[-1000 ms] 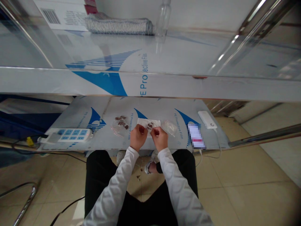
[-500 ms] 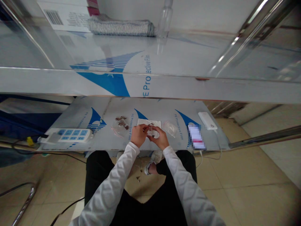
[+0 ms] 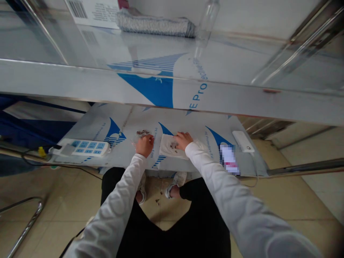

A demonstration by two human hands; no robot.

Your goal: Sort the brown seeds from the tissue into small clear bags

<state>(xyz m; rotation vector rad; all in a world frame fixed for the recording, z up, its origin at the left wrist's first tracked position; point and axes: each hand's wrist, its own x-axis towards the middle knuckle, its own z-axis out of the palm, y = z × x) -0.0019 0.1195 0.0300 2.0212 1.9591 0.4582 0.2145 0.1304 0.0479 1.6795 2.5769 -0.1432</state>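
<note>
My left hand (image 3: pixel 145 145) reaches to the clear plastic bag (image 3: pixel 134 138) with small dark brown pieces (image 3: pixel 142 132) at its top. Its fingers are curled together, and what they hold is hidden. To the right, my right hand (image 3: pixel 184 140) rests at the upper right of a white folded tissue (image 3: pixel 167 151). Its fingers are bent down towards the thumb over something small I cannot make out. A few small dark bits (image 3: pixel 172 146) lie on the tissue by these fingertips. Behind my right wrist, a second clear bag (image 3: pixel 202 144) is partly covered.
A white power strip (image 3: pixel 90 148) lies at the left of the low shelf. On the right are a phone (image 3: pixel 228 159) and a white corded box (image 3: pixel 242 141). The upper shelf (image 3: pixel 231 86) overhangs, holding a rolled grey towel (image 3: pixel 157 25), a clear bottle (image 3: pixel 208 19) and a carton (image 3: pixel 96 12).
My hands were together over the tissue around a small clear thing. They have parted: the left moved left to the bag of brown pieces, the right stayed by the tissue. The view shifted slightly.
</note>
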